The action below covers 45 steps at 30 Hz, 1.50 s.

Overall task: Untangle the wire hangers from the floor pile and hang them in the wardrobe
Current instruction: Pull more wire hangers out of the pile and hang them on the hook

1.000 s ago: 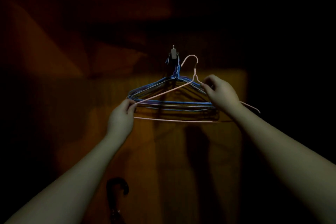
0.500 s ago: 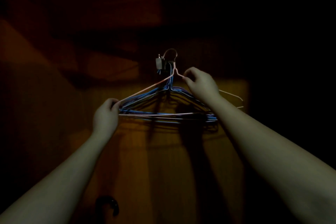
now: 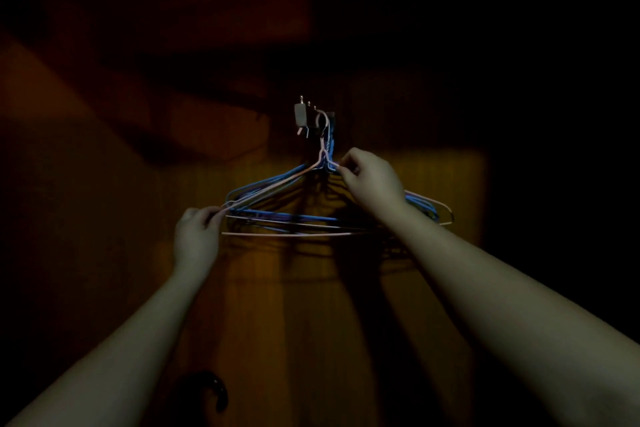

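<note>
Pink hanger [image 3: 277, 184] looks hooked above your grips, left hand [image 3: 195, 236] and right hand [image 3: 372, 177] both pinching it; floor pile unseen.

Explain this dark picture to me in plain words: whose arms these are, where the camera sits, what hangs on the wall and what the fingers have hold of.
There is no machine here. The two bare arms belong to a person, and the single camera is worn on that person's head, looking forward at the hands, so you see what they see.

Ahead is a dim wooden panel, apparently the inside of a wardrobe. A small metal hook is fixed to it, and a bunch of blue wire hangers hangs from it.

In front of them is a pink wire hanger, its top looped over the same hook. The left hand pinches its left corner. The right hand has its grip on the wire just below the neck, on the right shoulder.

Near the bottom, a dark curved handle shows; what it belongs to is too dark to tell.
</note>
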Each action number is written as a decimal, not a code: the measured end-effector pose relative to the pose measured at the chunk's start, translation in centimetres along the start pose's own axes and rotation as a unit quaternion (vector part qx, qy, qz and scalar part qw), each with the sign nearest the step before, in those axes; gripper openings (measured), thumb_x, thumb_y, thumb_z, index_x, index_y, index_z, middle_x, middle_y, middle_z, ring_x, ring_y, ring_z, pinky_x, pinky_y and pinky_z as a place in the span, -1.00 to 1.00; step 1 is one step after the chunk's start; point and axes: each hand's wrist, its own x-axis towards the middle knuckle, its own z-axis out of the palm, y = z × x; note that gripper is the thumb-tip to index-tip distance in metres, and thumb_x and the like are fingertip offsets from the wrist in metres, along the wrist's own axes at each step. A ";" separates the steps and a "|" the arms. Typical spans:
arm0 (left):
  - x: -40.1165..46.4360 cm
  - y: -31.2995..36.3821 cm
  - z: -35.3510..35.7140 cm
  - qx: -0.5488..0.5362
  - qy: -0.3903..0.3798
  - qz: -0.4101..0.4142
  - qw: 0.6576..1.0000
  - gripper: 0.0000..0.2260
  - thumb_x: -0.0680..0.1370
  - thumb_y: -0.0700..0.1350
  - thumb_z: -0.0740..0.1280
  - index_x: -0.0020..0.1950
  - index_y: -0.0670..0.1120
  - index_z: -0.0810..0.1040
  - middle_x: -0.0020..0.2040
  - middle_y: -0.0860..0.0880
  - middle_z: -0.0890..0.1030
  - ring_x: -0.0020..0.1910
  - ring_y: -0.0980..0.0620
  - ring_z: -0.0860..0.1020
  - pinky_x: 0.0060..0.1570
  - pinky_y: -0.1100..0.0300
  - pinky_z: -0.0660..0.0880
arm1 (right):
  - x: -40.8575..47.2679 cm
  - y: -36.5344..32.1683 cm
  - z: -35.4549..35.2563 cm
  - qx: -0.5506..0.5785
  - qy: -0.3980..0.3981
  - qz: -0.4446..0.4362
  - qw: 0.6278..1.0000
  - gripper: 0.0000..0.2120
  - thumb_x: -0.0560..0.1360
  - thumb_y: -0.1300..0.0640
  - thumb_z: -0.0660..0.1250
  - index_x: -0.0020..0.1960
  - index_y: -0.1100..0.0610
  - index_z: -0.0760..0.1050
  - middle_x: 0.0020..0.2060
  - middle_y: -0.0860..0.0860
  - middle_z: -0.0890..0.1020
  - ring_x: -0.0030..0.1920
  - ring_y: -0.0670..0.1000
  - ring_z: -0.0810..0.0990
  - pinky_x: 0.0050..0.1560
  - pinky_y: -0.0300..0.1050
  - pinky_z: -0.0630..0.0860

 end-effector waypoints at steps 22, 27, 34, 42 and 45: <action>4.1 2.3 2.1 0.178 -0.122 0.167 0.962 -0.44 0.57 0.02 0.34 0.52 -0.13 0.30 0.52 -0.11 0.32 0.51 -0.09 0.26 0.45 -0.02 0.15 | 0.1 4.7 -0.7 -0.140 -0.135 0.054 0.979 -0.37 0.48 -0.05 0.40 0.48 0.03 0.27 0.40 0.03 0.40 0.36 0.09 0.39 0.35 0.03 0.36; 5.0 2.1 3.0 0.194 -0.149 0.159 0.957 -0.53 0.57 -0.04 0.31 0.44 -0.16 0.36 0.35 -0.16 0.49 0.31 -0.16 0.47 0.26 -0.02 0.37 | -0.1 5.7 -0.7 -0.142 -0.181 0.096 0.969 -0.57 0.54 0.08 0.30 0.40 0.02 0.37 0.26 0.06 0.52 0.22 0.09 0.50 0.09 -0.07 0.46; 4.8 2.2 3.6 0.178 -0.178 0.170 0.953 -0.53 0.64 0.05 0.20 0.51 -0.10 0.30 0.45 -0.11 0.41 0.40 -0.11 0.39 0.34 -0.04 0.36 | -0.3 5.8 -0.6 -0.071 -0.185 0.087 0.976 -0.53 0.60 -0.05 0.25 0.47 0.02 0.30 0.34 0.06 0.48 0.26 0.08 0.49 0.05 -0.13 0.39; 5.0 2.2 4.1 0.173 -0.187 0.183 0.949 -0.57 0.69 0.06 0.07 0.52 -0.08 0.30 0.47 -0.08 0.40 0.44 -0.08 0.35 0.35 -0.04 0.31 | -0.4 5.6 -0.2 -0.061 -0.183 0.081 0.978 -0.52 0.66 -0.15 -0.02 0.51 0.00 0.26 0.44 0.06 0.40 0.39 0.10 0.38 0.28 -0.04 0.36; 4.6 2.5 4.4 0.174 -0.188 0.180 0.950 -0.57 0.70 0.04 0.07 0.53 -0.09 0.29 0.47 -0.09 0.39 0.44 -0.08 0.35 0.37 -0.04 0.30 | -0.2 5.7 -0.2 -0.074 -0.184 0.088 0.976 -0.52 0.67 -0.14 -0.01 0.52 0.01 0.25 0.44 0.07 0.39 0.40 0.11 0.38 0.29 -0.03 0.36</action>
